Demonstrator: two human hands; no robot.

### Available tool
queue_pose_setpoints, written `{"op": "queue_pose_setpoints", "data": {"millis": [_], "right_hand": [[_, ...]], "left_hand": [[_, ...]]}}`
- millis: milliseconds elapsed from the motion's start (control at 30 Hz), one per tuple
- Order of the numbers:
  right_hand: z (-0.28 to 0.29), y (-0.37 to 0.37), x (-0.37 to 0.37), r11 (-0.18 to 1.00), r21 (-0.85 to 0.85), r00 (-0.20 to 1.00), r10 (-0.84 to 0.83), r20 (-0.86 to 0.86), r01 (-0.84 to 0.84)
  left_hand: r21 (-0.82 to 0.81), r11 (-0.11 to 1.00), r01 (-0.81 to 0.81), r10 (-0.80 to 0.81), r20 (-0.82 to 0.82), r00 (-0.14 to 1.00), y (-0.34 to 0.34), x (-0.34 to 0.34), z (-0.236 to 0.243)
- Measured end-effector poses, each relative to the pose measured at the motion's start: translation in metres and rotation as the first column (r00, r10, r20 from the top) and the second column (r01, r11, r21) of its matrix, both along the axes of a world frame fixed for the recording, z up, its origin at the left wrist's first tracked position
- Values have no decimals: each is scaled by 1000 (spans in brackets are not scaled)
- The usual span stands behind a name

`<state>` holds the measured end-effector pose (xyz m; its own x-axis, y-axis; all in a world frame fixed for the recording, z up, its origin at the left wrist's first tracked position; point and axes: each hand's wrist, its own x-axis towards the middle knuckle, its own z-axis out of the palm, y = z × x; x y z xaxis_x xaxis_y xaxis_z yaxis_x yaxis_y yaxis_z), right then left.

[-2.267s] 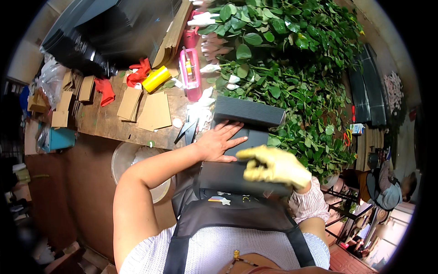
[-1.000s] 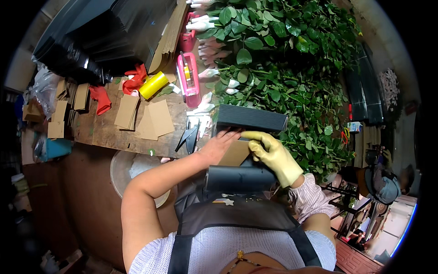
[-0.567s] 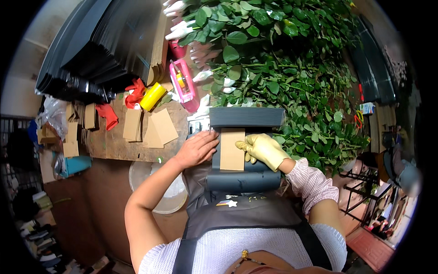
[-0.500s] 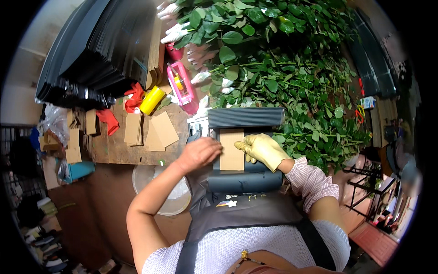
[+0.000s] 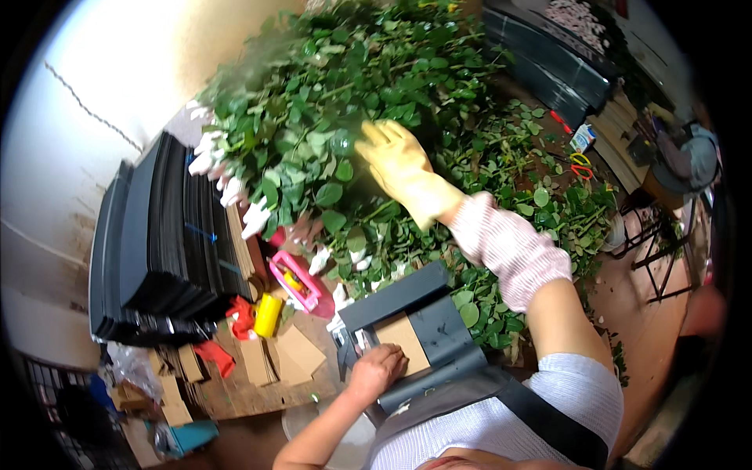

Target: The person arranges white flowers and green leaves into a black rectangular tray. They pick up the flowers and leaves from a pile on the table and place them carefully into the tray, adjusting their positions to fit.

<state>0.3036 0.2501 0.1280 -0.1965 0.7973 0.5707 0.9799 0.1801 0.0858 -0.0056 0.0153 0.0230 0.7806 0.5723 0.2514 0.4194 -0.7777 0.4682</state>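
My bare left hand [image 5: 378,370] rests at the left edge of a tan cardboard piece [image 5: 404,341], its fingers bent down onto it. That piece lies on a dark grey wrapping sheet [image 5: 444,325], close in front of my apron. Behind it stands a dark ridged strip [image 5: 394,296]. My right hand [image 5: 398,166], in a pale yellow glove, is stretched far forward over a heap of leafy green stems [image 5: 313,129]. Its fingers are extended and hold nothing. White and pink wrapped flower heads [image 5: 254,218] stick out from the heap's left side.
A pink tape dispenser [image 5: 296,283], a yellow roll [image 5: 268,315] and cut cardboard pieces [image 5: 300,349] lie on the wooden table [image 5: 294,395]. Tall stacks of dark sheets [image 5: 168,235] stand at the left. Scissors with yellow and red handles [image 5: 580,166] and a small carton [image 5: 583,139] lie far right.
My right hand has left the cardboard and moved far forward over the stems. My left hand has come onto the cardboard's left edge. The whole view has turned and shifted.
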Motion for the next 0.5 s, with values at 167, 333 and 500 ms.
{"op": "queue_pose_setpoints", "data": {"millis": [167,333,500], "right_hand": [[-24,94,45,926,-7,881,-356,311,377],[39,62,40,930,366,999,20,30,-30],[58,19,48,990,115,974,53,220,-80]], "left_hand": [[27,999,42,-41,-40,998,4,5,7],[23,1000,-5,6,-43,999,-1,0,-3],[46,999,-3,4,-19,1000,-2,0,-2]]}}
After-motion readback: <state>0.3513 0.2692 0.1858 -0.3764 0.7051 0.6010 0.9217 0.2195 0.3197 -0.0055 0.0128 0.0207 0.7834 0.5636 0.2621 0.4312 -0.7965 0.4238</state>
